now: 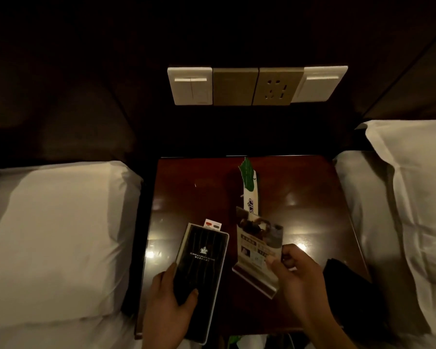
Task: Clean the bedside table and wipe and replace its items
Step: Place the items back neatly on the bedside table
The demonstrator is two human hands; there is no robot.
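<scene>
Head view: left hand (169,298) grip clamped on black crest-logo folder (202,260), lettering illegible; right hand (297,273) grip pinching card stand (256,241).

Your table (300,187) is dark reddish wood under a high-gloss varnish that throws back bright spots of light. The folder (202,263) in your left hand (169,306) has a smooth black cover with a faint sheen and a pale rim. The stand (257,248) in your right hand (295,270) looks like clear glossy plastic over printed paper. The leaf card (248,177) looks like paper. The pillows (56,235) are white cloth, softly creased. The wall plates (257,85) look like smooth plastic, the 2 middle ones matt gold. The black cloth (342,280) is matt.
</scene>
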